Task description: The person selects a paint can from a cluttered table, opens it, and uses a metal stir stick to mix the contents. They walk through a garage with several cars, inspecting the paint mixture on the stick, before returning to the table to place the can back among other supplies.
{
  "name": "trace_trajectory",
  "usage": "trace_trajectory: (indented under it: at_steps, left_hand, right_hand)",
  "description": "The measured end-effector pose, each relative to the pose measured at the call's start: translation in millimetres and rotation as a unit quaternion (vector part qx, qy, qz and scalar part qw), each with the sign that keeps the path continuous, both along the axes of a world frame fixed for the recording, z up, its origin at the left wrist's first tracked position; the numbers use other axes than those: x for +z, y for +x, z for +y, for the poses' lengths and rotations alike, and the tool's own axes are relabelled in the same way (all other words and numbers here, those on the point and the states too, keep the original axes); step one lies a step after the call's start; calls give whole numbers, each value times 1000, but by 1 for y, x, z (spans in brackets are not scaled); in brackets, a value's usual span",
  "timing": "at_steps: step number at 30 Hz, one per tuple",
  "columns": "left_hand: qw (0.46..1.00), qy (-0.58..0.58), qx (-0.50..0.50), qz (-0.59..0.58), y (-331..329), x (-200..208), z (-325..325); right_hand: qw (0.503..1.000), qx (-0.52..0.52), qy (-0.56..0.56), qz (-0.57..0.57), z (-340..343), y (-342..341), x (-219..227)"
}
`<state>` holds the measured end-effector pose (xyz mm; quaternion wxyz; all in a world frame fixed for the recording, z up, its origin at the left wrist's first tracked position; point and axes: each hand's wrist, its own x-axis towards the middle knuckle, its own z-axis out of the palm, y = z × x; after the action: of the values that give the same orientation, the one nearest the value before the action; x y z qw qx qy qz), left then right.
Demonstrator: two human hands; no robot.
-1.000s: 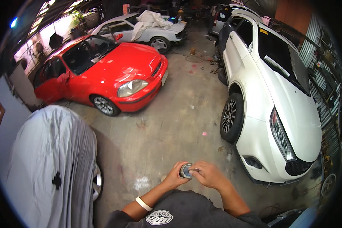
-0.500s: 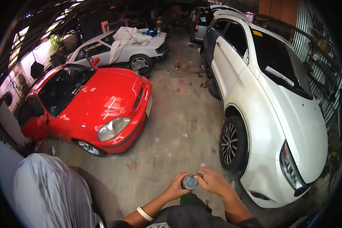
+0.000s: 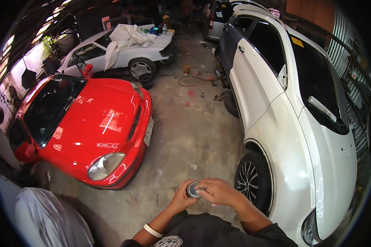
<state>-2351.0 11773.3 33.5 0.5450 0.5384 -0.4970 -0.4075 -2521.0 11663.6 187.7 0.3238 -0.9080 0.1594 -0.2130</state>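
A small round can [image 3: 192, 190] with grey-blue stuff inside is gripped around its side by my left hand [image 3: 180, 199], its open top facing up. Over the can's right rim, my right hand [image 3: 219, 192] is closed on a thin flat stick [image 3: 201, 188], perhaps a stirring stick or spatula. Its lower end reaches the can's mouth; whether it dips into the contents is hard to make out. Something small and pink [image 3: 214, 204] shows just under my right hand. Both hands are in front of my dark shirt.
A white car [image 3: 272, 127] stands close on my right, its front wheel [image 3: 251, 179] near my right arm. To the left is a red car [image 3: 99, 123], with a grey covered shape [image 3: 49, 218] nearer me. Farther back, a white car [image 3: 123, 51] carries a cloth; a hose [image 3: 189, 80] lies on the floor.
The view has shifted toward the cars, which sit larger and lower. My right hand has turned more across the can's top, with the stick still in it. The left hand keeps its hold.
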Motion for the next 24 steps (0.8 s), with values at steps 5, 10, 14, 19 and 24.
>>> trace_trajectory:
  at_steps: [5, 10, 14, 19, 24]
  left_hand:
    - [993, -33, -27, -114, 79, -4, -151]
    - [996, 8, -60, -58, 157, 5, -300]
    - [993, 19, -94, -72, 198, 19, -409]
    - [995, 29, -97, -13, 241, -13, -554]
    - [994, 32, -101, -17, 279, -31, -711]
  right_hand:
    - [996, -81, -45, 5, -144, 64, -39]
    - [998, -57, 3, 20, -273, 142, -15]
    - [990, -139, 21, 4, -379, 180, -14]
    - [991, -114, 70, -10, -519, 219, -38]
    - [989, -136, 50, -8, -686, 268, -53]
